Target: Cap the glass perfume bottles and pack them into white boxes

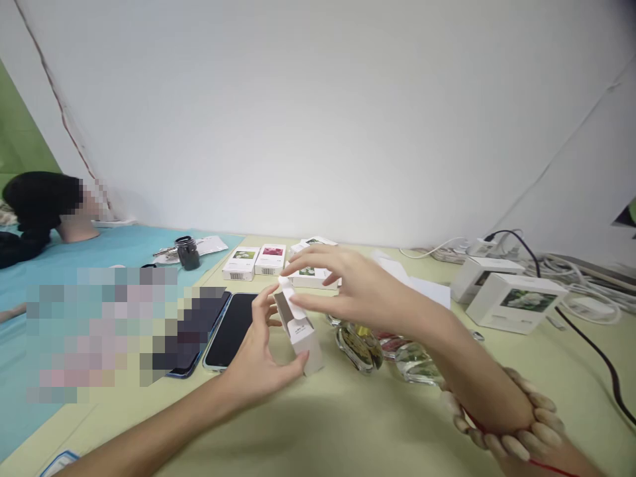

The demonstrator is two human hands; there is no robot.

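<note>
My left hand grips a small white carton from below and behind, tilted with its open top toward me, just above the pale yellow-green table. My right hand reaches across from the right, fingers stretched out over the carton's top flap and touching it. A beaded bracelet sits on my right wrist. Under my right forearm lie clear glass bottles.
Two dark phones lie left of the carton. Small white boxes with flower pictures stand behind. Larger white boxes, cables and a power strip fill the right. A dark jar and another person's head are at far left.
</note>
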